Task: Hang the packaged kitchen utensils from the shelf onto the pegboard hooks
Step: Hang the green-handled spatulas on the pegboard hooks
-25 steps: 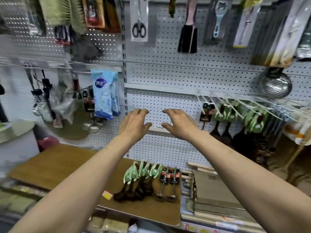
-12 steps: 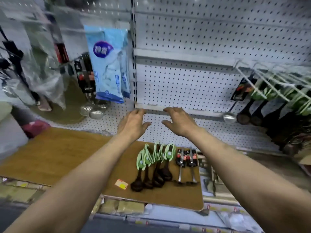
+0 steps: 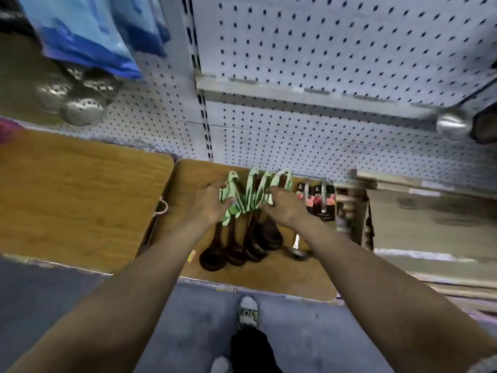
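1. Head view looks down on the wooden shelf board, and everything below is placed relative to it. The bundle of dark ladles with green card headers lies on the middle of the board, bowls toward its front edge, cards toward the pegboard that rises behind its back edge.

2. The left hand has its fingers curled round the left side of the green cards. The right hand closes on their right side, fingertips pinching the card edges. Both hands grip the bundle from opposite flanks.

3. The step in hand seems to be gathering the ladles before lifting them. To do it well, I would squeeze the cards together evenly so that no ladle slides out, then raise the bundle with the bowls hanging down.

4. The hang-holes in the cards should be kept lined up and facing the pegboard, so a hook can pass through them. No hooks show in this view, so their position cannot be told.

5. Just right of the bundle on the board lie red-and-black carded utensils, untouched; the right wrist passes close beside them.

6. Containers: beyond the board's right edge sits something like a cardboard box, too blurred to tell its contents.
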